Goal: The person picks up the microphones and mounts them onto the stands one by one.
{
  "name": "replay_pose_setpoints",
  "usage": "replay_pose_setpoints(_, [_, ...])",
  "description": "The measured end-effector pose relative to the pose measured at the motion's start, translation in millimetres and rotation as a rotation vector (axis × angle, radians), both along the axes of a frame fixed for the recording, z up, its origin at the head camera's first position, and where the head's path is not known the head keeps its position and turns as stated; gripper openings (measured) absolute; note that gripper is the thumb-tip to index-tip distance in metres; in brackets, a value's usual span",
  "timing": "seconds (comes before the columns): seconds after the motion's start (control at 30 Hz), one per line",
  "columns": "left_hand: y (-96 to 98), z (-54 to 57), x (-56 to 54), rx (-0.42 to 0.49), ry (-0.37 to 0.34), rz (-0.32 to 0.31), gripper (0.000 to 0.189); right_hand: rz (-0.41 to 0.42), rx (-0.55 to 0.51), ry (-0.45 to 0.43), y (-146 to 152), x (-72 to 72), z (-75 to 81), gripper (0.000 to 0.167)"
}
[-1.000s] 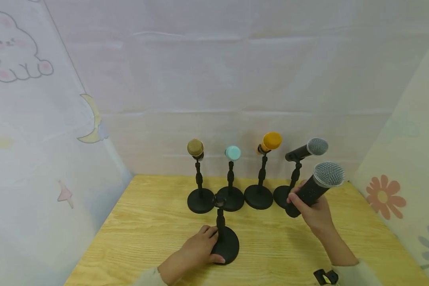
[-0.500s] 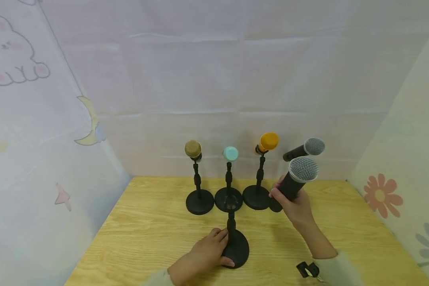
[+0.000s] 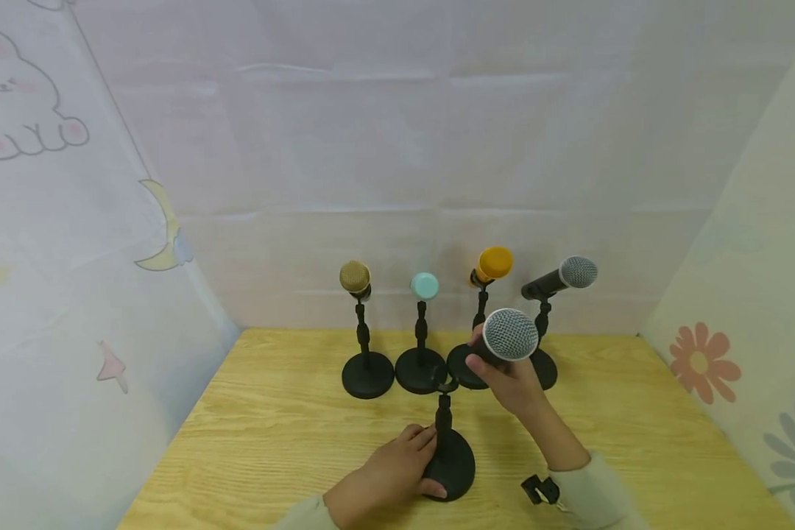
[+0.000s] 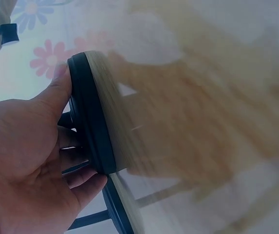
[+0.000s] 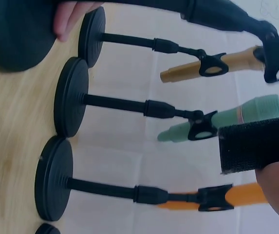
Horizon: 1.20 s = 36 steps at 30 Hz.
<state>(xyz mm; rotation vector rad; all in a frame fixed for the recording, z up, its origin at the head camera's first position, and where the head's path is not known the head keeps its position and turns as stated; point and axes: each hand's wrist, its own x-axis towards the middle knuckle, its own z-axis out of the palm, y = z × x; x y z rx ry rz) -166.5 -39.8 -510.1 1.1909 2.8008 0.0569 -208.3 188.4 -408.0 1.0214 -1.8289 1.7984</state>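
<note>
My left hand [image 3: 397,467] grips the round base of a black desk microphone stand [image 3: 455,467] at the front of the table, its thumb and fingers at the base's edge. The stand is upright, and its clip [image 3: 445,381] holds nothing. In the left wrist view, the thumb and fingertips span the base [image 4: 93,112]. My right hand [image 3: 520,394] holds a black microphone [image 3: 510,335] with a silver mesh head, raised just right of that clip and apart from it. The right wrist view shows the microphone's black handle end [image 5: 256,144] near the clip.
Behind stands a row of stands bearing a gold microphone [image 3: 355,277], a mint-green one [image 3: 425,285], an orange one [image 3: 495,263] and a black one [image 3: 563,277]. A black clip-like piece [image 3: 540,489] is at the right sleeve. Fabric walls [image 3: 397,147] enclose the wooden table [image 3: 258,434].
My right hand has carried the microphone leftward, closer to the front stand's clip. My left hand has shifted the front stand a little to the right.
</note>
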Motion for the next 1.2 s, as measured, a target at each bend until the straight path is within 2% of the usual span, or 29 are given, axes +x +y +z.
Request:
replay_pose_setpoints(0.1, [3.6, 1.6, 0.4, -0.005, -0.015, -0.005, 0.085, -0.008, 0.01, -0.005, -8.2, -0.7, 1.9, 0.025])
replay_pose_setpoints(0.23, [8.0, 1.0, -0.5, -0.015, -0.012, -0.019, 0.085, -0.028, -0.001, -0.002, -17.8, -1.7, 3.5, 0.029])
replay_pose_setpoints(0.43, [13.4, 0.8, -2.7, -0.027, 0.012, -0.037, 0.085, -0.046, -0.002, 0.095, -29.5, -4.2, 7.1, 0.049])
replay_pose_setpoints(0.6, [16.1, 0.9, -2.8, -0.035, -0.007, -0.039, 0.086, -0.028, 0.015, 0.171, -37.4, -1.3, 7.5, 0.039])
replay_pose_setpoints(0.7, [17.1, 2.3, -2.6, -0.034, -0.028, -0.036, 0.086, -0.024, 0.02, 0.18, -40.6, 1.3, 6.8, 0.04])
replay_pose_setpoints(0.87, [17.5, 2.8, -1.4, -0.048, -0.013, -0.037, 0.086, -0.09, 0.039, 0.203, -43.6, 3.1, 1.2, 0.052])
replay_pose_setpoints(0.97, [17.2, 2.5, -0.7, -0.057, 0.004, -0.042, 0.086, -0.16, 0.036, 0.221, -46.3, 5.2, -3.1, 0.048])
replay_pose_setpoints(1.1, [17.7, 2.3, -0.6, -0.058, 0.011, -0.046, 0.086, -0.225, -0.019, 0.246, -52.2, 5.5, -5.8, 0.043])
replay_pose_setpoints(1.2, [18.5, 2.2, -0.7, -0.057, 0.01, -0.05, 0.085, -0.246, -0.087, 0.315, -57.5, 2.0, -6.7, 0.042])
